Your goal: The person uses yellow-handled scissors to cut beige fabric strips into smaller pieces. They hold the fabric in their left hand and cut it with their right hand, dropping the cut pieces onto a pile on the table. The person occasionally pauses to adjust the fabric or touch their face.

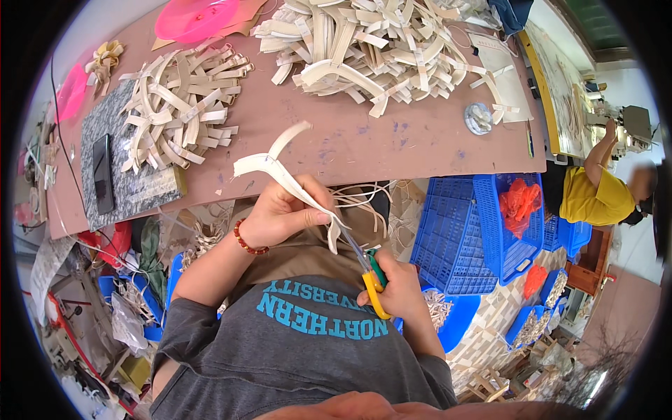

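My left hand (pixel 292 212) pinches a cream-coloured branched strap (pixel 269 166), which looks like a shoe upper piece, just off the table's near edge. Two arms of the strap reach up and left past my fingers, and its lower end hangs toward my right hand. In my right hand (pixel 397 285) is a pair of scissors (pixel 375 281) with yellow and green handles. Their blades point up and left and meet the strap's lower end; whether they are closed on it I cannot tell. Thin cream strips (pixel 360 203) lie beyond, by my lap.
On the brown table (pixel 336 143) lie a left strap pile (pixel 185 105) and a larger far strap pile (pixel 378 52). A phone (pixel 103 175) rests on a grey stone slab (pixel 126 192). Blue crates (pixel 451 238) stand at right, before a co-worker in a yellow shirt (pixel 595 196).
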Demonstrator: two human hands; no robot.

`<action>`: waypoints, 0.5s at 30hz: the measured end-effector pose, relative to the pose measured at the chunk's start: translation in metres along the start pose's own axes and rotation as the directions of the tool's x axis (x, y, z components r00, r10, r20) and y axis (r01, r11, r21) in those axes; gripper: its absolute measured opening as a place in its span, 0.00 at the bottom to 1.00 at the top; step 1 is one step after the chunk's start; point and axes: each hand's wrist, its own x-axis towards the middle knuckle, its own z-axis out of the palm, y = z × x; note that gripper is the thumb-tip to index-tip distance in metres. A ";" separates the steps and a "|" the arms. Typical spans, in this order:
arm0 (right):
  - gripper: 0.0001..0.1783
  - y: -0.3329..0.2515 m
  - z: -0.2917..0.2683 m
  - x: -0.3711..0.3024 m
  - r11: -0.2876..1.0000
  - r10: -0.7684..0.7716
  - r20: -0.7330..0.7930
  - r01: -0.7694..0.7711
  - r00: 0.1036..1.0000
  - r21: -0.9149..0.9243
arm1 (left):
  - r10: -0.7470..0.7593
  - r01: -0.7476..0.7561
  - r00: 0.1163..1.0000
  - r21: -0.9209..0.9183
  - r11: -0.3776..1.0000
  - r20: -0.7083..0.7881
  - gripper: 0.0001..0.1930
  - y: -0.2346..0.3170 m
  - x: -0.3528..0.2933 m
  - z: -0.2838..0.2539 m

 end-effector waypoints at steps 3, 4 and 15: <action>0.31 -0.006 -0.004 -0.001 0.998 0.014 0.002 -0.014 1.000 -0.056 | 0.023 -0.023 0.999 0.016 1.000 0.042 0.05 0.003 0.002 -0.001; 0.31 -0.007 -0.005 -0.001 0.997 0.021 0.003 -0.021 1.000 -0.070 | 0.021 -0.022 0.999 0.019 1.000 0.040 0.05 0.004 0.002 -0.001; 0.28 0.004 0.003 -0.003 0.995 0.045 0.044 -0.049 0.998 0.089 | -0.053 0.054 0.998 0.043 0.998 -0.021 0.07 0.002 0.000 -0.002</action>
